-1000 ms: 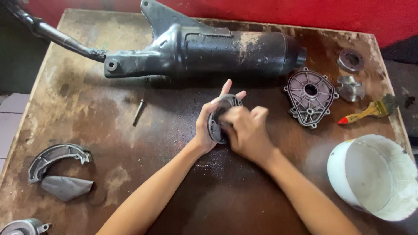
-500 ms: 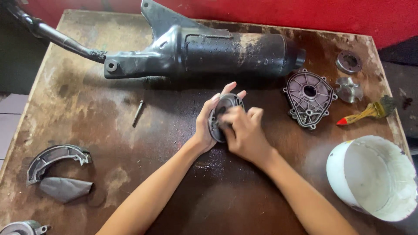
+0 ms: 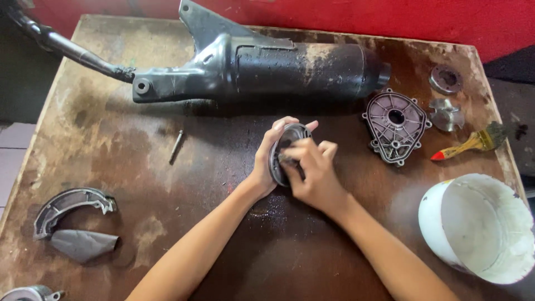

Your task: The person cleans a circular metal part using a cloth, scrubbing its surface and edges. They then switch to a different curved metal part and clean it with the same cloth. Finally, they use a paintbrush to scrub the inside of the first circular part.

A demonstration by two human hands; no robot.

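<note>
Head view: hands (image 3: pixel 298 164) hold round metal disc (image 3: pixel 285 149) seemingly on edge.

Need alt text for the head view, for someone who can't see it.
Two bare hands hold a round metal disc on edge over a stained wooden table: left hand grips it, right hand presses its face. Behind lies a black exhaust muffler; right, a finned cover, paintbrush and white bucket.
</note>
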